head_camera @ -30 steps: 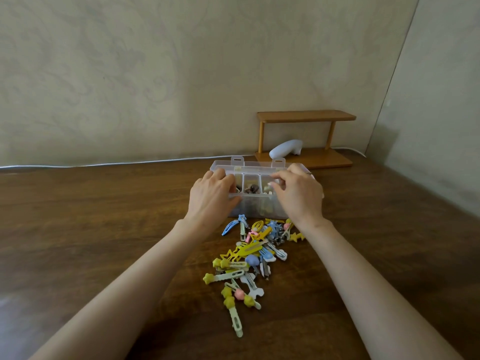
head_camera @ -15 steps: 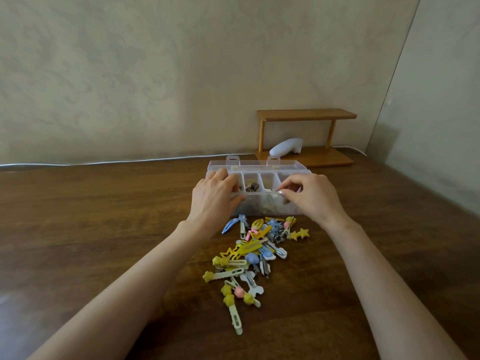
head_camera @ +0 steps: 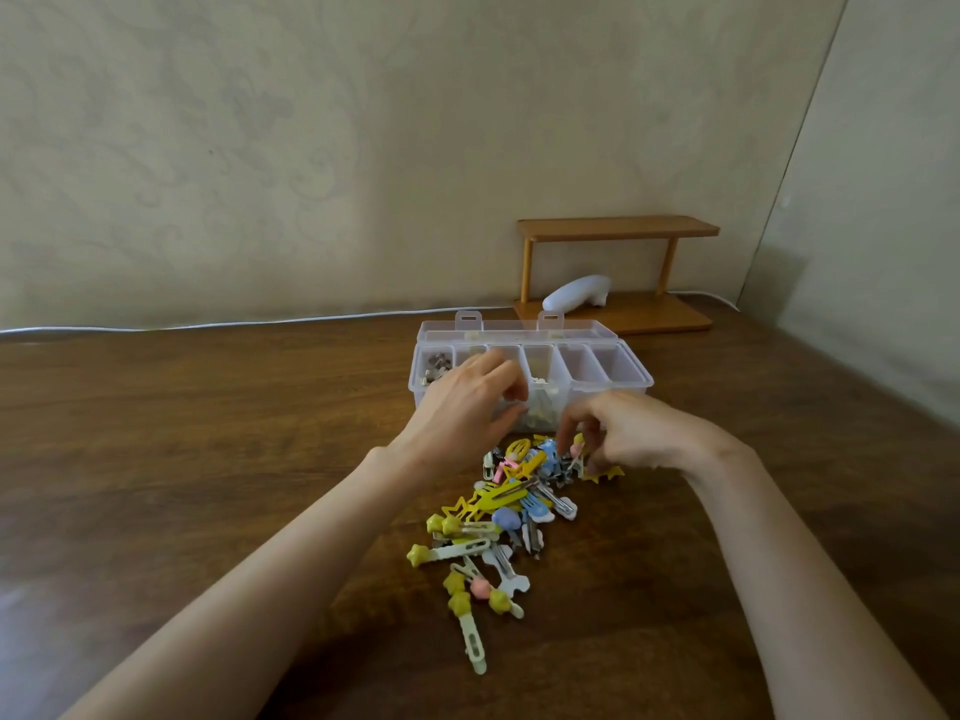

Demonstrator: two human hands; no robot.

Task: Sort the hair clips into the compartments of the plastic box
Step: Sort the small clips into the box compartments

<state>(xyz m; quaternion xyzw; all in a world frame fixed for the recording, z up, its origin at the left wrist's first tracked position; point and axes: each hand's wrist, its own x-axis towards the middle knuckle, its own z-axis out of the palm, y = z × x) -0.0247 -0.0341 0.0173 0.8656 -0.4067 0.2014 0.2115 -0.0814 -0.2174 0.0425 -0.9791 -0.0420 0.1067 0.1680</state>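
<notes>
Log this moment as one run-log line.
step: picking | plastic box: open, lid back | left hand: on box front | right hand: fingers down in hair clips, grip unclear

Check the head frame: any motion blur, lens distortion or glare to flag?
Head view: right hand fingers smeared by motion over the clip pile, left hand slightly soft; wide-angle bows the table's far edge; soft light, faint sheen lower left, no harsh glare.

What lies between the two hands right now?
Head view: the front wall of the box and the far end of the hair clip pile lie between left hand and right hand.
</notes>
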